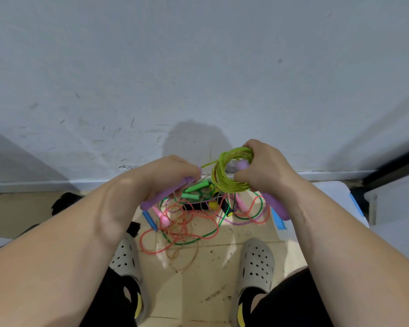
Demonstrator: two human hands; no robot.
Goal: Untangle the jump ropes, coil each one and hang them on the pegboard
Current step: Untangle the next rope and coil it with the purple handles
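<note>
A yellow-green jump rope (224, 178) is wound into a tight coil held up in front of the wall. My right hand (265, 166) grips the coil together with one purple handle (275, 205), whose end sticks out below the hand. My left hand (172, 172) holds the other purple handle (162, 195) and pinches the rope's free end, which runs taut to the coil. Below on the floor lies a tangle of ropes (194, 223): red, green, purple and tan cords with green, pink, blue and black handles. No pegboard is in view.
A scuffed white wall (198, 67) rises just beyond the pile. My two grey clogs (257, 263) stand on the tan tiled floor near the tangle. A white bin with blue clips (340, 199) sits at the right, under my right forearm.
</note>
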